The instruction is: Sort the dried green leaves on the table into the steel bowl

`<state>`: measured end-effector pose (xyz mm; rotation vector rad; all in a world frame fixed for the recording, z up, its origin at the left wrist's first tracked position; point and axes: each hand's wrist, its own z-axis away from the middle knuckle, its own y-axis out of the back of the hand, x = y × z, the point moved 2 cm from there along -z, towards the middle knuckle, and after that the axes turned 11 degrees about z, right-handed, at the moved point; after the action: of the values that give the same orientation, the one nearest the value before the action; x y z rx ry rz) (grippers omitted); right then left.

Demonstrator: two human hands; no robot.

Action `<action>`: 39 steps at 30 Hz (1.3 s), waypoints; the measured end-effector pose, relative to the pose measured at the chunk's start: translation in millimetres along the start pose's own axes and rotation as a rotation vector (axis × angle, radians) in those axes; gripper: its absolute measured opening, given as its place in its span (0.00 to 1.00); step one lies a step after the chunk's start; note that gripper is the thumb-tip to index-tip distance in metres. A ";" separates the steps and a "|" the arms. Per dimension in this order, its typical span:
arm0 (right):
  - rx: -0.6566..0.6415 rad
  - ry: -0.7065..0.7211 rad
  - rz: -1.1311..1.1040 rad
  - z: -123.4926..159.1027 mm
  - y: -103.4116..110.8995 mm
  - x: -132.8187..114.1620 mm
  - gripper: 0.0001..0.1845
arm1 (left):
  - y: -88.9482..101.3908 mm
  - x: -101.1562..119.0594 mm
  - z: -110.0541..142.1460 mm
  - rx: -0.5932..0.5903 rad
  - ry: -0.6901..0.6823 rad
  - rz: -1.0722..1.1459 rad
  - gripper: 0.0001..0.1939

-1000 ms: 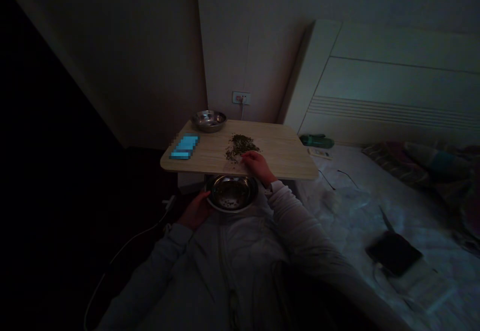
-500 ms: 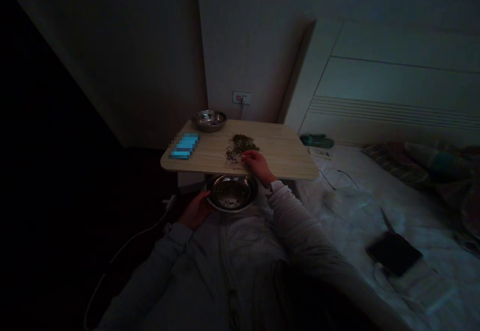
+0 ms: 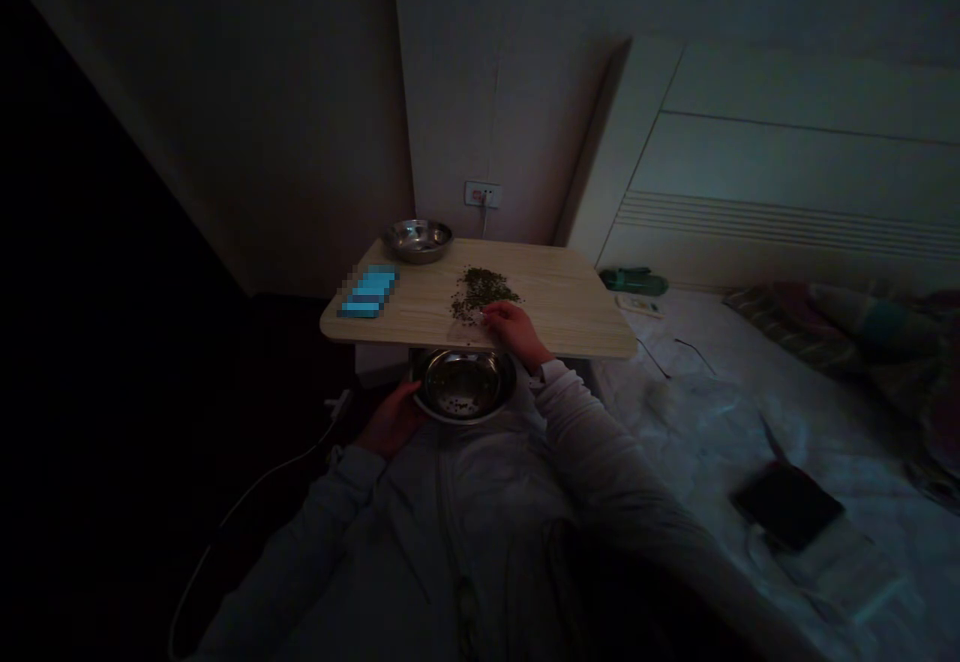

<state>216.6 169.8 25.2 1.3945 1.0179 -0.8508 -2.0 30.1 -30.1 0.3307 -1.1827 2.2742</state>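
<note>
Curled left hand [image 3: 393,422] steadies a round silver metal bowl [image 3: 480,376] at nine o'clock; can't tell if pinched right hand [image 3: 517,331] holds tiny green bits [image 3: 486,289].

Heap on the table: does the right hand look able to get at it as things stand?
Probably yes: the right hand is at the near edge of the heap, nothing visible stands between, and the left hand is aside, holding the lower bowl.

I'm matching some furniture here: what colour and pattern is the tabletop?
The tabletop is pale tan with a wood-grain pattern, seen best in the head view.
</note>
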 end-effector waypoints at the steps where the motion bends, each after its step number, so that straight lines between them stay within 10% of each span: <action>1: -0.003 -0.001 0.000 0.4 0.2 -0.5 0.07 | 0.6 0.0 -0.6 0.001 -0.001 -0.001 0.12; 32: -0.046 -0.020 0.010 4.5 1.5 -2.8 0.07 | 13.8 -0.2 -13.6 -0.053 -0.006 -0.023 0.08; 39: 0.169 -0.042 -0.071 -3.5 6.1 0.7 0.09 | 12.0 -0.3 -11.6 -0.031 -0.007 -0.020 0.12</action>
<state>222.3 173.6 27.0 1.4825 0.9861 -1.0338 -8.2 33.9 -45.2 0.3376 -1.2117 2.2374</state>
